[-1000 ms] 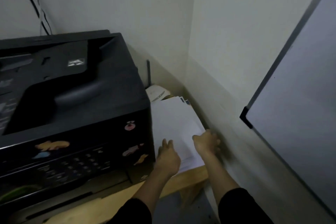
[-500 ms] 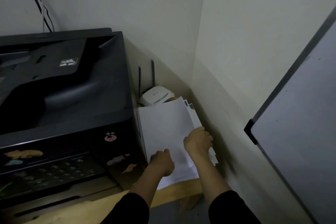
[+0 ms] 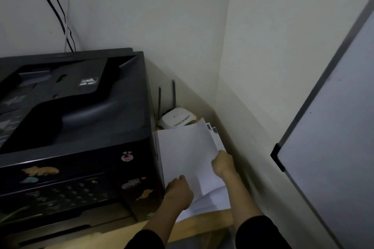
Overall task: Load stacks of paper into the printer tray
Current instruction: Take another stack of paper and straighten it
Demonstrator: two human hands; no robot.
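A black printer [image 3: 77, 127] with cartoon stickers on its front stands on a wooden table, filling the left. To its right lies a pile of white paper [image 3: 188, 151], squeezed between the printer and the wall. My left hand [image 3: 178, 192] grips the near left corner of the top sheets. On the right edge of those same sheets my right hand [image 3: 222, 162] is closed. The top sheets are raised a little off the pile below [image 3: 214, 200]. The printer's paper tray [image 3: 60, 226] shows as a dark slot at the bottom front.
A white router [image 3: 176, 117] with two upright antennas sits behind the paper in the corner. A whiteboard [image 3: 334, 147] leans at the right. Black cables [image 3: 56, 10] run down the wall behind the printer. The wooden table edge [image 3: 202, 226] lies just below the paper.
My view has tilted up and left. Both hands went from resting on the pile to gripping its top sheets, my left sliding to the near corner, and the sheets have lifted slightly.
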